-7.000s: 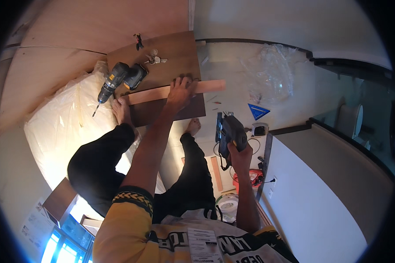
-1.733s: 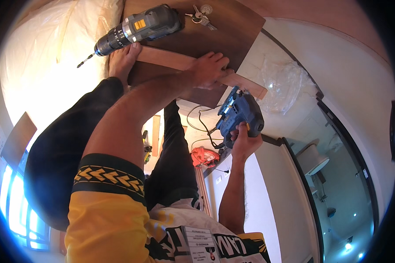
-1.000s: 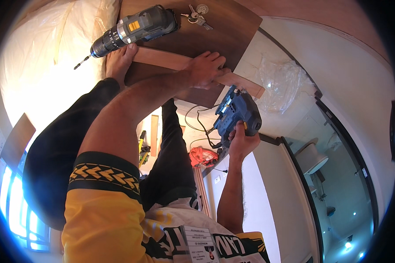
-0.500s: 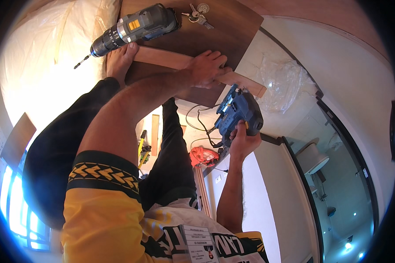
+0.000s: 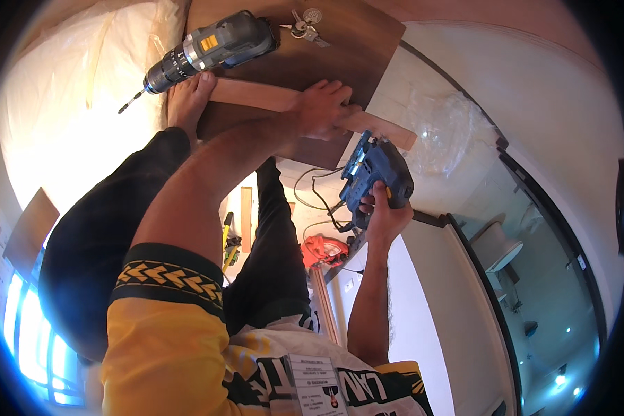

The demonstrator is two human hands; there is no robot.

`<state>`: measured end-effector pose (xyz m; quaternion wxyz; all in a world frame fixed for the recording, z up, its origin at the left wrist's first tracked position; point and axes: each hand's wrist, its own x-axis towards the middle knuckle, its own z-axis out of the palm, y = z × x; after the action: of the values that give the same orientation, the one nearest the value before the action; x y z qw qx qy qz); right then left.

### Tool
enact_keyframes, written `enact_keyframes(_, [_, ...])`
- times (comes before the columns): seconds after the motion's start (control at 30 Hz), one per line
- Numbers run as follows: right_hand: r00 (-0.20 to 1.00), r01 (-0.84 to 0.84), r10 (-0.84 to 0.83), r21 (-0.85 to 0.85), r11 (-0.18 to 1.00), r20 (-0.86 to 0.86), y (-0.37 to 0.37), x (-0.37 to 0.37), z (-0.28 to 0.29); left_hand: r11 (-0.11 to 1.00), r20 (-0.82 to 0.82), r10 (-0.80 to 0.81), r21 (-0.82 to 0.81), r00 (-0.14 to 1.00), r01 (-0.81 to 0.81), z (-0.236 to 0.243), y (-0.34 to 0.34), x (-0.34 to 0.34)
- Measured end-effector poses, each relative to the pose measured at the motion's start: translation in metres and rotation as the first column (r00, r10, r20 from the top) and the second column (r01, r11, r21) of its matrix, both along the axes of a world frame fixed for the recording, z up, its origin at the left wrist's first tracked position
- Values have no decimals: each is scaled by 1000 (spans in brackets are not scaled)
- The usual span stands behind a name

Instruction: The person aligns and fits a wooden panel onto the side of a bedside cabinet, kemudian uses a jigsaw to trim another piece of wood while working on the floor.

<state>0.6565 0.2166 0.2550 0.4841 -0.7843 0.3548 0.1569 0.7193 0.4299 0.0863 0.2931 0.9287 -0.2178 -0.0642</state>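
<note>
On the flat brown wooden board (image 5: 357,52), a long light-brown wooden strip (image 5: 253,94) was clasped by the left hand (image 5: 322,111); within working reach of its right end, a bulky blue-black jigsaw (image 5: 381,173) had been brought, gripped by the right hand (image 5: 388,216).

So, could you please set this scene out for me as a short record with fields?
Left hand: clasping the wooden strip
Right hand: gripping the blue jigsaw near the strip's right end; contact unclear
Foot: at the strip's left end
Beneath the strip: brown board
On the board: cordless drill, keys
Right of the board: clear plastic
</note>
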Motion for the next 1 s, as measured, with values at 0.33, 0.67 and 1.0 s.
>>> enact_keyframes(0.33, [998,-43,47,119,992,-33,-15,-2,4,865,-24,496,-67,868,-496,0,-57,6])
enact_keyframes(0.67, [996,28,-12,174,984,-92,-16,6,3,567,107,813,79,573,-820,-9,-86,27])
enact_keyframes(1.0, [986,28,-14,83,996,-165,-6,20,4,657,174,742,2,647,-754,-18,-84,25])
